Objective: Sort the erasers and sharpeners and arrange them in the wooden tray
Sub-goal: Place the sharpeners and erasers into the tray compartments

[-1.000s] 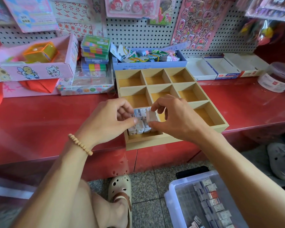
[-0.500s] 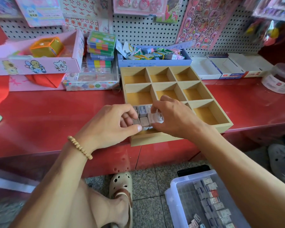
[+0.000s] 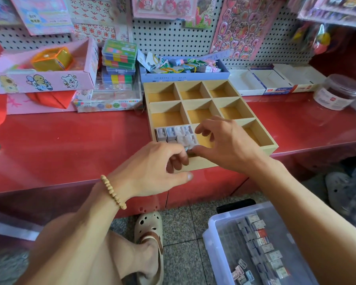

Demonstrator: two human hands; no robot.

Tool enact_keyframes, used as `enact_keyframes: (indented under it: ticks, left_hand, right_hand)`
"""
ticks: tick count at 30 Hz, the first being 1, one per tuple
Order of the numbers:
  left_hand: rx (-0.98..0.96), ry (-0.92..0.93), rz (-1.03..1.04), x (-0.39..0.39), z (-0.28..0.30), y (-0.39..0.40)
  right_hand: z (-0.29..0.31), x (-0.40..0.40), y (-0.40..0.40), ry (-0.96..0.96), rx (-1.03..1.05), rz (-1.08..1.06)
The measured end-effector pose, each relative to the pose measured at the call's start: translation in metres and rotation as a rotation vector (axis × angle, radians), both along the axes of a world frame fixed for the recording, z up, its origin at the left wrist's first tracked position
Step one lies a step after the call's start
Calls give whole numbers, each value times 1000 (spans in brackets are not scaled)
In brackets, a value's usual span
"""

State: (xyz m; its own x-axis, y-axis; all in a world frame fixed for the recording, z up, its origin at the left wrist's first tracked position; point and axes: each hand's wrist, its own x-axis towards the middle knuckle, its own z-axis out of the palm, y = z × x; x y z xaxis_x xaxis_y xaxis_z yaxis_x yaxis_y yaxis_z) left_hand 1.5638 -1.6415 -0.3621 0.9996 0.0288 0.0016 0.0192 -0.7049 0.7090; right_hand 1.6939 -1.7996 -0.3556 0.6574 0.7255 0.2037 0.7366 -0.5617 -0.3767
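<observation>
The wooden tray (image 3: 201,163) with nine compartments lies on the red counter (image 3: 70,145), its front edge over the counter's lip. Several small boxed packs (image 3: 169,133) stand in rows in its near-left compartment; the other compartments show bare bottoms. My right hand (image 3: 224,145) reaches over the near-middle compartment and pinches a blurred white pack (image 3: 186,139) between thumb and forefinger at the right end of the rows. My left hand (image 3: 152,167) is at the tray's front-left corner, fingers curled toward the packs, thumb spread apart. The front row is hidden by my fingers.
A clear plastic bin (image 3: 214,239) on the floor at lower right holds several more packs (image 3: 261,243). Behind the tray sit a blue box of trinkets (image 3: 185,75), a pink box (image 3: 49,81), white cartons (image 3: 271,81) and a clear jar (image 3: 337,93). My sandalled foot (image 3: 150,233) is below.
My left hand has drawn back toward the tray's front edge, uncovering the back row of packs. My right hand has lowered its pack into the near-left compartment.
</observation>
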Motion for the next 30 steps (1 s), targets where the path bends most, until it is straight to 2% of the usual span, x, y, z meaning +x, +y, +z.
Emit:
enact_keyframes:
  ticks: [5, 10, 17, 24, 30]
  left_hand:
    - [-33, -5, -69, -14, -3, -37]
    - [-30, 151, -180, -23, -22, -90]
    - [-147, 197, -251, -31, -51, -171]
    - [-252, 276, -136, -50, -118, -228]
    - [-240, 319, 48, -78, -187, -251]
  right_hand:
    - [13, -17, -42, 51, 37, -55]
    - [10, -40, -104, 140, 2, -128]
    - [-24, -72, -204, 391, 17, -339]
    - [-95, -88, -274, 575, 3, -470]
    - [-217, -97, -283, 696, 5, -500]
